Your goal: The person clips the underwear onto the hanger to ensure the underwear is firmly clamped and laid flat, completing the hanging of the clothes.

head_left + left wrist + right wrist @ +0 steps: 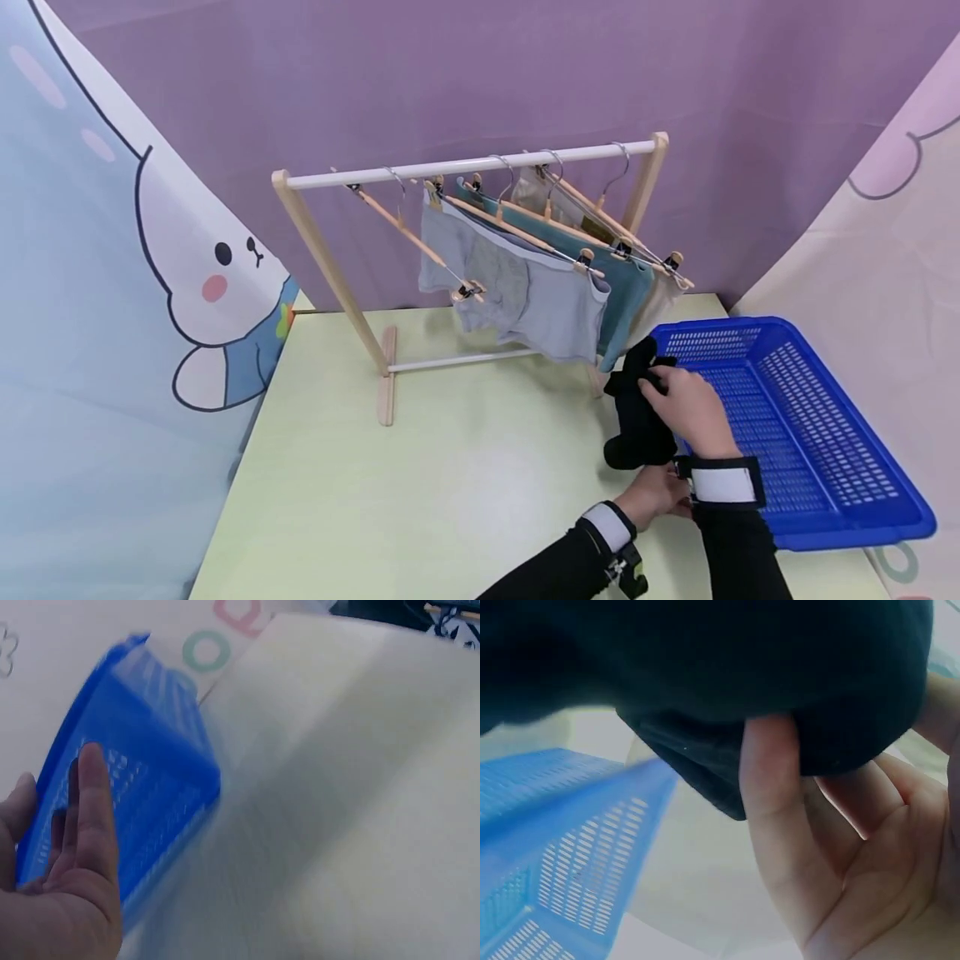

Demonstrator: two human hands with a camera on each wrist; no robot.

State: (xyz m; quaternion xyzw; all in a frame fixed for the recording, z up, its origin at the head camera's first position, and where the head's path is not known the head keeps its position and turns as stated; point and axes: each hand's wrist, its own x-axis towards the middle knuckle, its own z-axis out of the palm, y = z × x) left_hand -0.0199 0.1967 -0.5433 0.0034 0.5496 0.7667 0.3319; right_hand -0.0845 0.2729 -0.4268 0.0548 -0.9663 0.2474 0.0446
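Note:
A bunched black cloth garment hangs over the table beside the basket, and my right hand grips it from its right side. In the right wrist view, dark cloth fills the top, with the fingers against its lower edge. My left hand is just below the garment, partly hidden by the right wrist. The left wrist view shows its fingers extended and holding nothing, near the blue plastic basket. What kind of garment it is cannot be told.
A wooden rack with a white rail stands behind my hands. From it hang clip hangers, a bare one at left, grey underpants, a teal garment and a beige one. The basket lies at the right on the pale table.

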